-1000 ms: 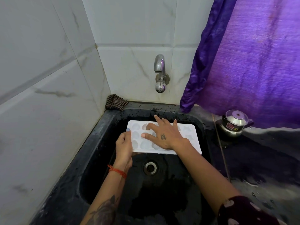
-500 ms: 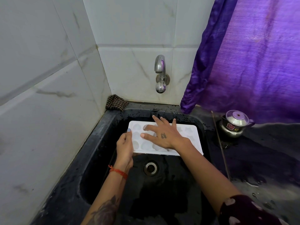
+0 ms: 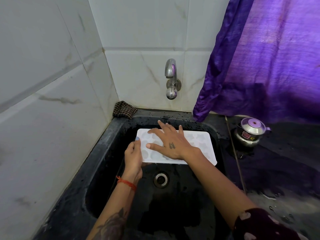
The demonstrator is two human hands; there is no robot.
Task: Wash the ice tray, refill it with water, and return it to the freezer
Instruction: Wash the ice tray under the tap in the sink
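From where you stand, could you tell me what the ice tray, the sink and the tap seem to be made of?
Ice tray: looks like matte white plastic, thin with moulded rounded cups. Sink: black, speckled and dull, likely granite or a stone composite, wet. Tap: shiny chromed metal, mirroring the purple curtain.

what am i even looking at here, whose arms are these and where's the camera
There is no machine here. The camera sits on a person's head, looking forward and down, so the two arms are the wearer's own. They stand at a black sink under a wall tap. The left hand grips the left edge of a white ice tray held over the basin, while the right hand lies flat on top with fingers spread. Beside the sink sit a small steel kettle, a checked cloth and a purple curtain.
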